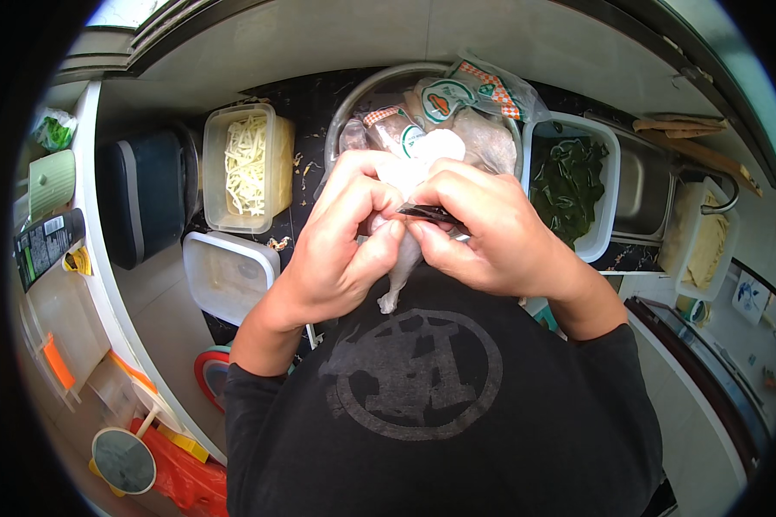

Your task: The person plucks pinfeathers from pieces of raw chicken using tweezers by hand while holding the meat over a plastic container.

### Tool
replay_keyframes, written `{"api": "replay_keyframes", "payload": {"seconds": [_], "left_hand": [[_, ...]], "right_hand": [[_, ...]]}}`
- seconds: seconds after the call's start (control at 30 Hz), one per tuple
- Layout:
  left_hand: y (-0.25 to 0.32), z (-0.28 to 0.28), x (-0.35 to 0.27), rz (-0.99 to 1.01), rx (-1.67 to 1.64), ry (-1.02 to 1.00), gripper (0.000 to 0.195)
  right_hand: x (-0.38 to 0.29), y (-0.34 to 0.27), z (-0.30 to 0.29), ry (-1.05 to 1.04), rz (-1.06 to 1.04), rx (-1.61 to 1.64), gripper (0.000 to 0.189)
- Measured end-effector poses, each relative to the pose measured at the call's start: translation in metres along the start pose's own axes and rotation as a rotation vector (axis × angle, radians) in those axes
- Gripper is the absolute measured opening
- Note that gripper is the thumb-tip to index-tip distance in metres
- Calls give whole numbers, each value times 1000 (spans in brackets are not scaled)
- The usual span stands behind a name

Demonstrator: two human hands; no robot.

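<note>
A raw poultry leg [405,262] hangs between my hands, its bony end pointing down toward my shirt. My left hand [352,236] grips the leg's upper part from the left. In my right hand [482,223] is a small dark tool [427,212], its tip reaching to the leg beside my left fingers; its kind is unclear. The fingertips of both hands nearly meet. Just beyond them stands a large metal bowl [347,110] holding more raw poultry pieces [489,139] and printed plastic packages [393,129]. Glare and my hands hide part of the bowl's contents.
Left of the bowl are a plastic container of pale shreds [246,165] and a white tub [233,274]. On the right, a white tub of dark green leaves [566,187] adjoins a metal sink [640,187]. Farther right stands a container with yellowish sheets [705,249].
</note>
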State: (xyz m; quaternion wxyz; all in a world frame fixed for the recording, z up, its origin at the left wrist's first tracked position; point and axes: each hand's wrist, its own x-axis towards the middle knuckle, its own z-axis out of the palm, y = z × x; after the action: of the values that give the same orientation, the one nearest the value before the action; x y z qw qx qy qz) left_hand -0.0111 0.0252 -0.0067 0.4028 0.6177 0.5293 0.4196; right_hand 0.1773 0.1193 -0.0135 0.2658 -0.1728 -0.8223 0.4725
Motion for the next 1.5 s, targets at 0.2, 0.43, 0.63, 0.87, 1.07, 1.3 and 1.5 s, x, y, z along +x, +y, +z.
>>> {"api": "replay_keyframes", "payload": {"seconds": [0.2,0.43,0.63,0.87,1.07,1.3,1.5], "left_hand": [[3,-4,1,-32,-87,-37,5],[3,-7,-1,-36,-68,-74,4],[-1,-2,-1,69,33,30,5],[11,-4,0,-77,-184,-4,7],[4,0,-1,-83,-200,33,7],[3,4,2,-48,-78,158,8],[-1,7,2,57,121,241,13]], "right_hand": [[2,1,-1,6,-29,56,23],[0,-5,5,45,3,11,22],[1,-3,18,178,-45,-58,22],[5,-2,5,129,-65,83,20],[3,0,8,168,-66,40,19],[-10,-24,2,60,14,-138,15],[-9,-23,12,48,64,-280,12]]}}
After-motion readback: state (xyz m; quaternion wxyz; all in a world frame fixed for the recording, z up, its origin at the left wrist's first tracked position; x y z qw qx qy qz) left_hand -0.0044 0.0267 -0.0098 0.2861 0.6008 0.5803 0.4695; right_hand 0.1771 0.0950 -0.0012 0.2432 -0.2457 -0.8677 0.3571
